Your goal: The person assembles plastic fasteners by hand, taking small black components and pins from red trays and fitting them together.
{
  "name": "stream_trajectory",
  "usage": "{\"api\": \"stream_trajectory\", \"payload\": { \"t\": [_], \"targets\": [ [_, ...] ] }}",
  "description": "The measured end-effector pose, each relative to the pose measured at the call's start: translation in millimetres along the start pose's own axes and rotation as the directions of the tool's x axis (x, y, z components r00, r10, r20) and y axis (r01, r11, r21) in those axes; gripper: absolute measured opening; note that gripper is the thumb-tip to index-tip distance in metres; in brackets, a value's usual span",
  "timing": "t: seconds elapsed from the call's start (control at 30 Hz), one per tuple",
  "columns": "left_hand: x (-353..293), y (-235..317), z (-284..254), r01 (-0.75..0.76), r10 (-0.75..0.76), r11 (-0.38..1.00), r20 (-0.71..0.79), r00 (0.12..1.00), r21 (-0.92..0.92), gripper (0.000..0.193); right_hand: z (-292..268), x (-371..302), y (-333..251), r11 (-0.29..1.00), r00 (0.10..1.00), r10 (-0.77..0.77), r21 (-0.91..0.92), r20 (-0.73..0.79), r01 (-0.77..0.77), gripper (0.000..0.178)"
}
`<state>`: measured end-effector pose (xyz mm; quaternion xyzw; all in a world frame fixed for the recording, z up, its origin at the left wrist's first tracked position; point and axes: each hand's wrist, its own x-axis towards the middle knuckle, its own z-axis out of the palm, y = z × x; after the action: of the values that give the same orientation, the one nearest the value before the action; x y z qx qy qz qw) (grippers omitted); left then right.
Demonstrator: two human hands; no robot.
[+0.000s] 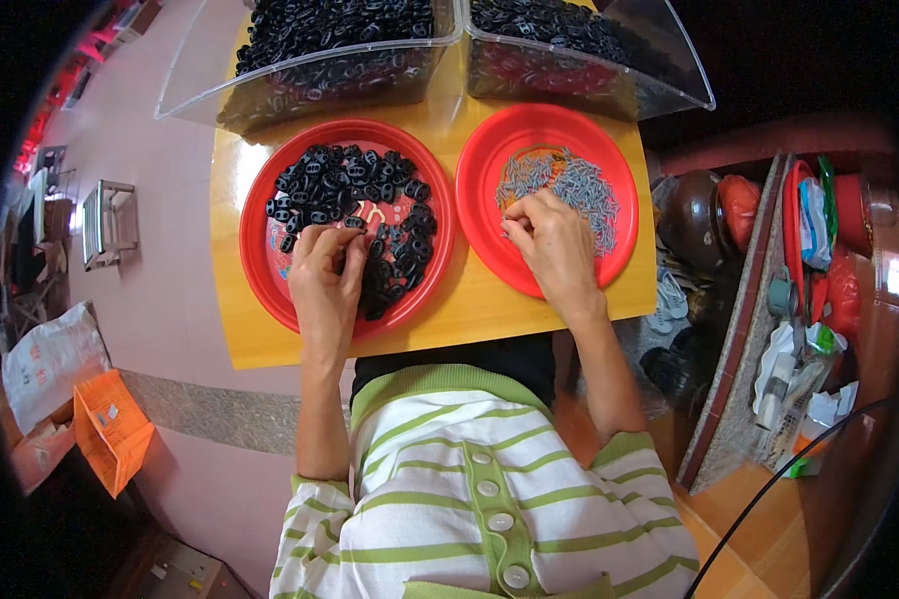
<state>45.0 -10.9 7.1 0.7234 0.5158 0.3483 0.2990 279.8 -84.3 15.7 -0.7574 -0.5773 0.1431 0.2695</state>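
Note:
Over the left red plate (253, 262), my left hand (325, 278) is closed in a pinch. A small black plastic piece with two holes (355, 223) shows at its fingertips. Many similar black pieces (342, 176) lie heaped in that plate. My right hand (557, 252) is above the right red plate (477, 215), thumb and fingers pressed together. Whatever is between those fingertips is too small to make out. Loose grey screws (587, 195) are spread across the right plate, just beyond my right hand.
Two clear plastic bins (449, 45) full of black pieces stand at the far side of the yellow table (260, 344). An orange bag (113, 429) and a metal stool (108, 225) are on the floor at left. A brown jar (691, 220) stands right of the table.

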Motion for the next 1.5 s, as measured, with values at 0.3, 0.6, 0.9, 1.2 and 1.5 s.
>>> {"api": "stream_trajectory", "payload": {
  "t": [0.3,0.6,0.9,1.2,1.5],
  "targets": [
    [-12,17,4,0.309,-0.201,0.64,0.235,0.951,-0.704,0.006,4,1,6,0.999,0.999,-0.032,0.01,0.009,0.032,0.007],
    [-9,50,51,0.046,0.147,0.843,0.31,0.939,-0.536,0.019,-15,-10,6,0.837,0.954,0.081,0.499,0.29,-0.223,0.014],
    [-5,61,51,-0.179,0.306,0.908,0.308,0.901,-0.378,0.01,-39,-11,-4,0.657,0.896,0.05,0.661,0.442,-0.362,0.007],
    [-6,63,53,0.408,-0.093,0.744,0.523,0.847,-0.529,0.011,-23,-11,2,0.719,0.955,0.002,0.664,0.296,-0.207,0.006],
    [8,56,49,0.588,-0.168,0.592,0.629,0.759,-0.551,0.016,-17,-1,-18,0.889,0.995,-0.077,0.446,-0.066,0.099,0.012]
  ]
}}
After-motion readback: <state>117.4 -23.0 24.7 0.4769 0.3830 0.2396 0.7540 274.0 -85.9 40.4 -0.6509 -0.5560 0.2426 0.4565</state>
